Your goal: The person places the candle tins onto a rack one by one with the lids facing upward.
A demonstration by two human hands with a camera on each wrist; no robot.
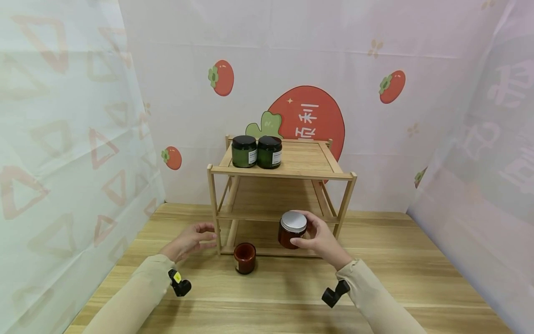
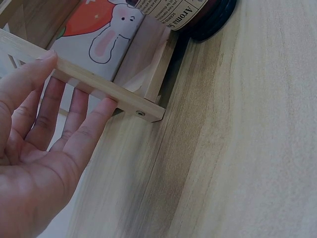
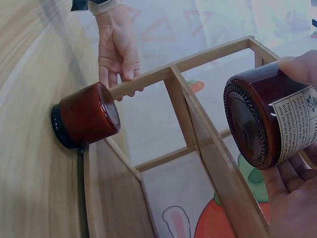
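Observation:
My right hand (image 1: 319, 236) holds an amber glass jar (image 3: 270, 116) by its sides, thumb in front, at the right front of a wooden shelf rack (image 1: 283, 175). Its silver lid (image 1: 294, 221) faces up, and a printed paper label shows in the right wrist view. My left hand (image 2: 54, 134) pinches the rack's left front post (image 2: 94, 82) low down, thumb on one side and fingertips on the other. Between the hands, a second amber jar (image 1: 244, 258) stands upside down on its black lid (image 3: 64, 129), on the table before the rack.
Two green jars (image 1: 244, 151) with black lids stand side by side on the rack's top board, at the left. The wooden table (image 1: 375, 278) carries the rack; printed cloth walls (image 1: 183, 102) enclose it at the back and both sides.

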